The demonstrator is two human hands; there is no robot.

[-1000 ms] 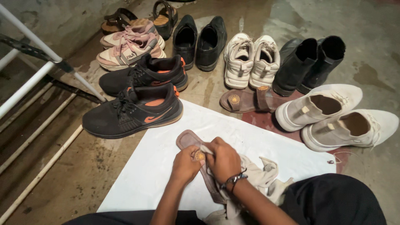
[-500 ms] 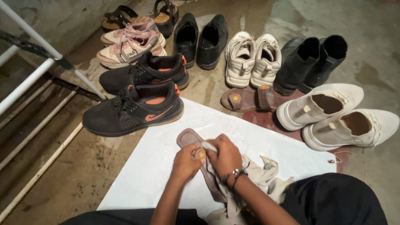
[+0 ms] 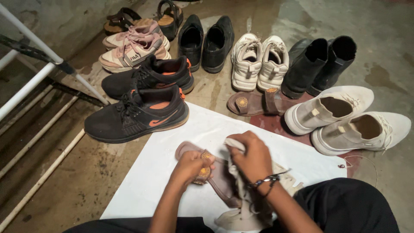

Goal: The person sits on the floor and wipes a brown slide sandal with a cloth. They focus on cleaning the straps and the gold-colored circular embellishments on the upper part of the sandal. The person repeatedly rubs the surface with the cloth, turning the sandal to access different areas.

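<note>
A brown flat sandal (image 3: pixel 219 177) with a round gold ornament lies on a white sheet (image 3: pixel 164 172) spread on the floor. My left hand (image 3: pixel 188 166) grips the sandal at its toe strap and tips it up on its side. My right hand (image 3: pixel 252 156) is closed on a pale cloth (image 3: pixel 241 207) and presses it against the sandal's footbed. The cloth hangs down over my lap. The matching brown sandal (image 3: pixel 254 103) lies flat beyond the sheet.
Pairs of shoes ring the sheet: black and orange trainers (image 3: pixel 138 114), pink trainers (image 3: pixel 131 45), black dress shoes (image 3: pixel 207 39), white trainers (image 3: pixel 258 60), black boots (image 3: pixel 319 64), cream slip-ons (image 3: pixel 345 118). White pipes of a rack (image 3: pixel 39 77) stand at the left.
My left hand has tilted the sandal up and drawn it left. My right hand has slid the cloth to the right, off the gold ornament and onto the footbed.
</note>
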